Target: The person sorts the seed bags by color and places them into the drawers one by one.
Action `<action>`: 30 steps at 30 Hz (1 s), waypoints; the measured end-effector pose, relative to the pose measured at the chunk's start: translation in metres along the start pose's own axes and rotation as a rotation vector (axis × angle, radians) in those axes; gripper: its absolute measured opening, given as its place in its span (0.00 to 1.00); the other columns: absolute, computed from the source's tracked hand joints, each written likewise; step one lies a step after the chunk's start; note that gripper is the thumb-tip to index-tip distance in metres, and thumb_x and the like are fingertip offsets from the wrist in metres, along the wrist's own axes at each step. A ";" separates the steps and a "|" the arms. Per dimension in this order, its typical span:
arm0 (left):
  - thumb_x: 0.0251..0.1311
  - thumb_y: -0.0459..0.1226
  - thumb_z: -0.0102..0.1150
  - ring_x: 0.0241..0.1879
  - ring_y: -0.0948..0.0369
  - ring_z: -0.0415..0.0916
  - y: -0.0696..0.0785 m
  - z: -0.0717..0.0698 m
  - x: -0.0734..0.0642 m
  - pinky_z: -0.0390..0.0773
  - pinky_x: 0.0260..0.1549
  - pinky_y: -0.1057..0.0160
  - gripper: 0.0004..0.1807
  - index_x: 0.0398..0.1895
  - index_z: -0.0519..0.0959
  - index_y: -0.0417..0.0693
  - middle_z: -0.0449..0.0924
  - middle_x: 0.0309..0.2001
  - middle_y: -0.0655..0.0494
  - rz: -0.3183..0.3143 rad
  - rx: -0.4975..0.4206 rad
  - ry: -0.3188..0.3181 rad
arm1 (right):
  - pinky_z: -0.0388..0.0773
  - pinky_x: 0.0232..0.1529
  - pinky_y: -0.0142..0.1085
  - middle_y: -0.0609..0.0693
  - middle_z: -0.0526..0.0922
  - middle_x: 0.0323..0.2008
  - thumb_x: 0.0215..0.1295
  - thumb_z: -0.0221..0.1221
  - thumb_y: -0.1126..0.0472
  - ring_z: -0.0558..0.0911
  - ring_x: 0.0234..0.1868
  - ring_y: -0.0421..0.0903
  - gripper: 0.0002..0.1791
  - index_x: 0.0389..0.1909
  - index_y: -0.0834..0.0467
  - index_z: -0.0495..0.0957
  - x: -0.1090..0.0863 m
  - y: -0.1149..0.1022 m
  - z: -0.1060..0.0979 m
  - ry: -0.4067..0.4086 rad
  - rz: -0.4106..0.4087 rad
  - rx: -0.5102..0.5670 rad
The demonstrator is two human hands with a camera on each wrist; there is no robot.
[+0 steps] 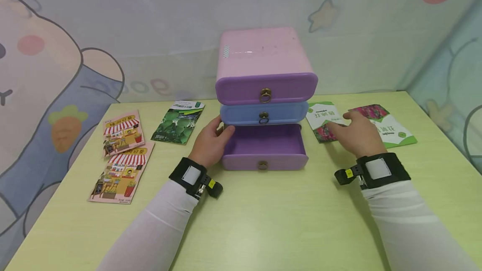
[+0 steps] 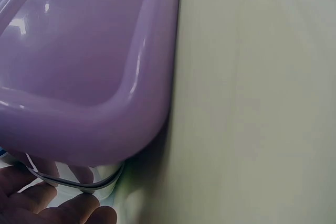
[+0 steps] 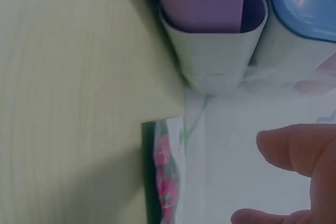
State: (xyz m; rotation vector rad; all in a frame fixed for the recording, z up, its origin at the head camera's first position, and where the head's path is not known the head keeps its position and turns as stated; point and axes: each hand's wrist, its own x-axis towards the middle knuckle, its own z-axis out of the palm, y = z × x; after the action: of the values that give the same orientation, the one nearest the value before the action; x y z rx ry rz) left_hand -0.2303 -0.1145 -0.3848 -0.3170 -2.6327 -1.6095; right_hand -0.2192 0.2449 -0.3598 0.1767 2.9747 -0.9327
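A small three-tier drawer cabinet [image 1: 265, 53] stands at the back middle, its shell pink at the top. Its bottom purple drawer [image 1: 265, 162] is pulled out and holds nothing; the purple top drawer [image 1: 241, 90] and blue middle drawer [image 1: 241, 114] are closed. My left hand [image 1: 211, 143] rests against the cabinet's lower left side, thumb beside the pulled-out drawer, fingertips [image 2: 84, 203] at the side wall. My right hand [image 1: 357, 135] hovers over two green-and-white seed packets with pink flowers, the left one [image 1: 325, 116] and the right one [image 1: 395, 129]. Its thumb and fingers are spread apart, holding nothing.
Two pink seed packets with a striped awning picture, an upper one [image 1: 124, 131] overlapping a lower one [image 1: 122, 175], lie at the left. A green seed packet [image 1: 178, 122] lies between them and the cabinet. A printed cloth [image 1: 169, 32] hangs behind the table [image 1: 256, 221].
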 end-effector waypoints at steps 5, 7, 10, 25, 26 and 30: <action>0.66 0.52 0.50 0.60 0.53 0.62 0.001 0.000 0.000 0.64 0.61 0.54 0.29 0.70 0.60 0.62 0.60 0.67 0.58 -0.004 0.005 0.002 | 0.67 0.52 0.64 0.74 0.61 0.61 0.61 0.46 0.29 0.64 0.57 0.69 0.54 0.68 0.72 0.51 0.006 0.007 0.005 -0.065 -0.007 -0.054; 0.66 0.52 0.50 0.60 0.53 0.62 0.001 0.000 0.000 0.64 0.61 0.54 0.29 0.70 0.60 0.62 0.60 0.67 0.58 -0.004 0.008 0.003 | 0.67 0.52 0.64 0.75 0.62 0.60 0.60 0.46 0.28 0.64 0.56 0.69 0.55 0.68 0.73 0.50 0.008 0.010 0.007 -0.083 -0.009 -0.080; 0.66 0.51 0.50 0.60 0.53 0.63 0.000 0.000 0.001 0.65 0.60 0.54 0.29 0.70 0.60 0.62 0.61 0.67 0.58 -0.003 0.011 0.004 | 0.67 0.53 0.63 0.75 0.64 0.59 0.59 0.48 0.29 0.65 0.56 0.68 0.57 0.68 0.74 0.48 0.010 0.013 0.010 -0.108 -0.010 -0.097; 0.66 0.51 0.50 0.60 0.53 0.62 -0.002 0.000 0.002 0.64 0.61 0.54 0.29 0.69 0.61 0.64 0.60 0.67 0.59 -0.003 0.005 0.004 | 0.70 0.50 0.62 0.77 0.63 0.58 0.56 0.50 0.28 0.66 0.53 0.69 0.58 0.66 0.76 0.49 0.018 0.014 0.026 -0.073 0.020 -0.143; 0.66 0.51 0.50 0.60 0.53 0.62 -0.002 0.000 0.002 0.64 0.61 0.54 0.29 0.69 0.60 0.64 0.60 0.67 0.59 -0.003 0.006 0.004 | 0.70 0.50 0.62 0.77 0.64 0.57 0.56 0.51 0.28 0.67 0.53 0.69 0.58 0.66 0.76 0.50 0.018 0.014 0.026 -0.069 0.020 -0.145; 0.66 0.52 0.50 0.60 0.53 0.62 -0.002 0.001 0.001 0.64 0.61 0.54 0.29 0.69 0.61 0.64 0.61 0.67 0.59 -0.006 0.010 0.004 | 0.70 0.47 0.63 0.76 0.67 0.54 0.55 0.53 0.28 0.69 0.49 0.69 0.57 0.64 0.76 0.54 0.019 0.015 0.029 -0.072 0.012 -0.168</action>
State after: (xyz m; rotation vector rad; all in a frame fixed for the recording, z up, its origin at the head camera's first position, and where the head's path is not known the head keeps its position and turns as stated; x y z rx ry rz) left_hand -0.2319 -0.1144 -0.3865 -0.3060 -2.6401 -1.5970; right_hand -0.2369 0.2424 -0.3927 0.1533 2.9628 -0.6683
